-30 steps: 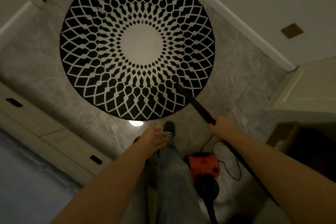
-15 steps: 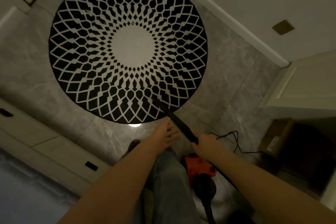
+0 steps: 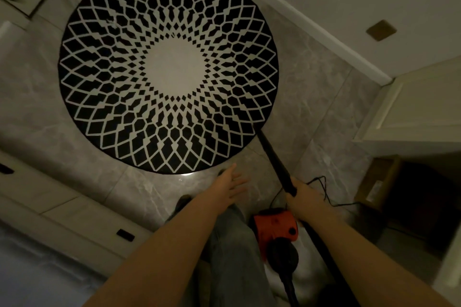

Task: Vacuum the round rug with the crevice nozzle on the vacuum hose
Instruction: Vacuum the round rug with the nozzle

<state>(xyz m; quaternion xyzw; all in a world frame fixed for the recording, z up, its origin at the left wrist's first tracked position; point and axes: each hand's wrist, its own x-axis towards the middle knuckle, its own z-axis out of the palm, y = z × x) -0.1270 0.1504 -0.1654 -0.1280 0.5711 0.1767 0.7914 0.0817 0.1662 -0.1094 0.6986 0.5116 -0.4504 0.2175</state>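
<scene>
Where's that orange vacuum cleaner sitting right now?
In the head view, the orange vacuum cleaner sits on the tiled floor at lower centre-right, beside the person's leg and just below the right hand.

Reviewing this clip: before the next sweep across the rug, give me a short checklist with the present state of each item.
1. Right hand grips the crevice nozzle: ok.
2. Nozzle tip at the round rug: ok, it meets the near right edge; actual contact cannot tell.
3. Left hand free, clear of the nozzle: ok, open, holding nothing.
4. Rug lying flat, no folds visible: ok.
5. Power cord clear of the sweep path: ok, it lies on the floor behind the right hand.
6. Orange vacuum running: cannot tell.
</scene>
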